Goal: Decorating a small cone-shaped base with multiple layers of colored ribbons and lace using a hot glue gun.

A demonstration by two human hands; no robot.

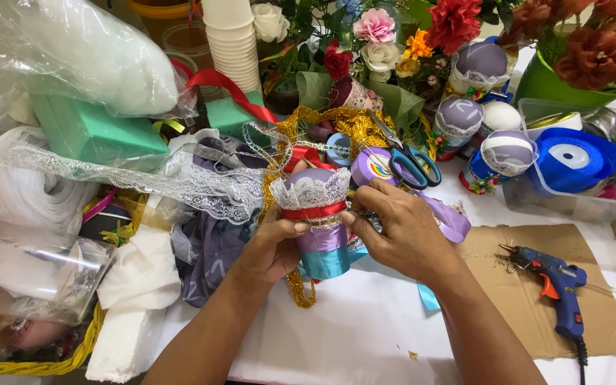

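You hold a little decorated cup up over the white table, in the middle of the craft pile. It has white lace on top, then red, purple and blue ribbon. Your left hand wraps around its side. Your right hand pinches the trim on its other side with the fingertips. Blue scissors lie just behind it. A blue glue gun rests on the brown cardboard, well off to your right.
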